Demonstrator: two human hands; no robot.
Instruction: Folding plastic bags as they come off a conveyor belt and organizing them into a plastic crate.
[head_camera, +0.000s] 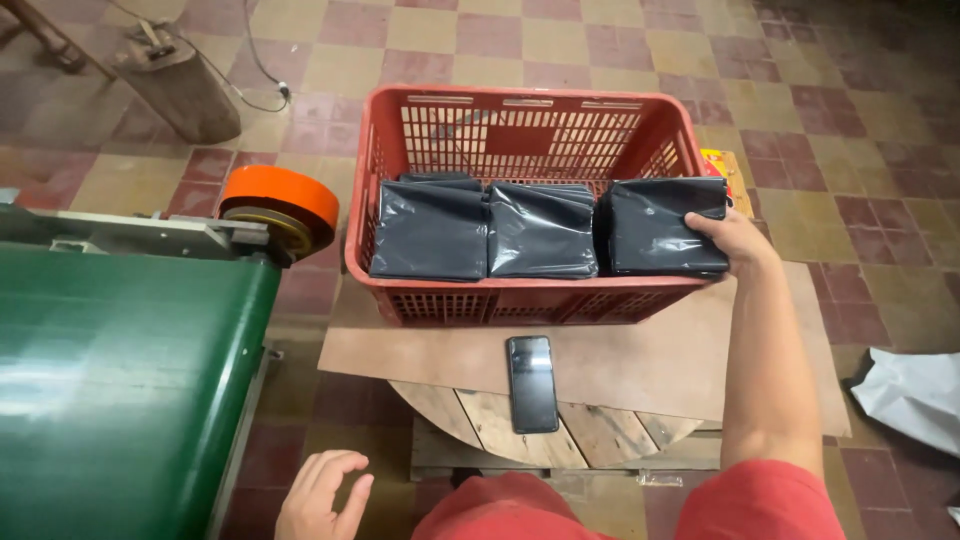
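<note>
Right arm is stretched well out in front, forearm running straight up from the red sleeve, wrist bent slightly inward. The right hand (738, 240) is clamped on the rightmost stack of black plastic bags (665, 228), thumb on top near the stack's right edge, fingers wrapped down its side. That stack sits at the right end of the red plastic crate (520, 130), hard against the crate's right wall. Just to the left of the hand lie two more stacks in the same crate, the middle stack of black bags (542, 232) touching the held one, and the left stack of black bags (430, 228) beside that, all three in a row along the near wall.

The left hand (322, 495) hangs low and close to the body, far apart from the right, fingers loosely curled and spread, holding nothing. Just left of it is the green conveyor belt (120, 380), with an orange roller (282, 200) at its far corner.

Between the two hands, nearer the body than the crate, a black smartphone (531, 383) lies face up on a brown board (640, 365), which rests on a round wooden spool top (500, 430). Right of the outstretched arm, white sheeting (915, 395) lies on the tiled floor (880, 150).
</note>
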